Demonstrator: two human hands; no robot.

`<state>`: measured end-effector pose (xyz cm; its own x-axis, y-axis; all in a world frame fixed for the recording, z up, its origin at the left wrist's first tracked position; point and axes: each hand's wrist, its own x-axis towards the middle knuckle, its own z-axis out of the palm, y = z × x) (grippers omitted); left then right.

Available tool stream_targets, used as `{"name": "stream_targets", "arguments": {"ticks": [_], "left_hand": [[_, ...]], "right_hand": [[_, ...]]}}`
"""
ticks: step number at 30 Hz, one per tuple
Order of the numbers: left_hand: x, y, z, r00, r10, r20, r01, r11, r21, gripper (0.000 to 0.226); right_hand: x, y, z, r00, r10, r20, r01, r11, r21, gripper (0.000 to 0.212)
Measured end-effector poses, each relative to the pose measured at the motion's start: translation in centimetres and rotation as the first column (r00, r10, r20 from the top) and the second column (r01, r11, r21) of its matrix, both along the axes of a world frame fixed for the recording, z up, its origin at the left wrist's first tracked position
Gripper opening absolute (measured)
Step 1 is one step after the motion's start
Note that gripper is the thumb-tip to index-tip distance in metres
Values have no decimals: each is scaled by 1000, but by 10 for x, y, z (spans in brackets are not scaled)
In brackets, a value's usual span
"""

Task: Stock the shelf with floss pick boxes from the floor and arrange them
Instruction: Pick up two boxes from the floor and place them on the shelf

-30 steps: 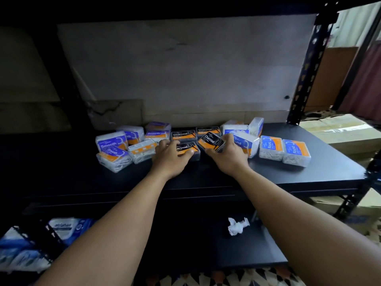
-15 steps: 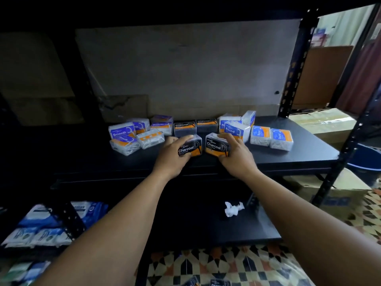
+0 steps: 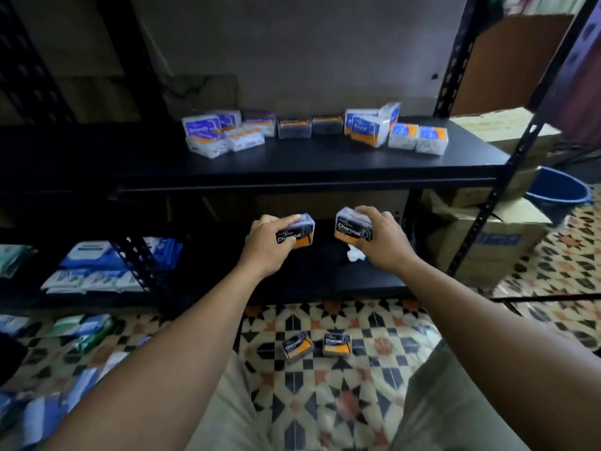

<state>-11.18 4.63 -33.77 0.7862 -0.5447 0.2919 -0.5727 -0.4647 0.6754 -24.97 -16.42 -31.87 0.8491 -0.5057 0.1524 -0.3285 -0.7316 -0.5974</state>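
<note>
Floss pick boxes partly stocked: row on black metal shelf (image 3: 292, 167), far side, unsorted. From left: white-and-blue "Smooth" boxes (image 3: 208, 133), some lying flat, some tilted; two dark charcoal boxes (image 3: 294, 128) at centre, upright against the back; white-and-blue "Round" boxes (image 3: 367, 128) with orange bands, one leaning; two small clear boxes with blue-and-orange labels (image 3: 418, 139) at far right. Still unstocked: two black-and-orange "Charcoal" boxes on patterned tile floor (image 3: 317, 346), near, between the knees. Arrangement judged unfinished, since groups overlap and face different ways.

Left hand (image 3: 266, 245) below and in front of the shelf edge, fingers curled tight around black-and-orange "Charcoal" box at left (image 3: 296, 234), label toward the camera. Right hand (image 3: 382, 242) likewise clamped on black-and-orange "Charcoal" box at right (image 3: 353, 227), thumb beneath, fingers over the top. Held boxes just beside each other, not touching. Crumpled white paper (image 3: 354, 254) on lower shelf behind right hand.
</note>
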Motion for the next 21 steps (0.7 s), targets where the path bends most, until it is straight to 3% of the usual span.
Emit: {"name": "stream_targets", "arguments": {"ticks": [4,7,11,21], "left_hand": [[-17,8,-57,993,-14,-115,32,988,152,48],[-30,8,-99,970,-4,-243,66,967,245,55],[-39,8,-155,930,18,-368,135,913,384,46],[-38,5,-234,757,35,-652,408,756,513,46]], "right_hand": [[-20,6,-56,980,24,-196,-27,1000,-15,57],[-32,11,-102,941,60,-332,-40,997,69,50],[-44,16,-158,849,64,-525,-16,995,96,53],[-26,15,-244,674,285,-682,11,919,394,53]]}}
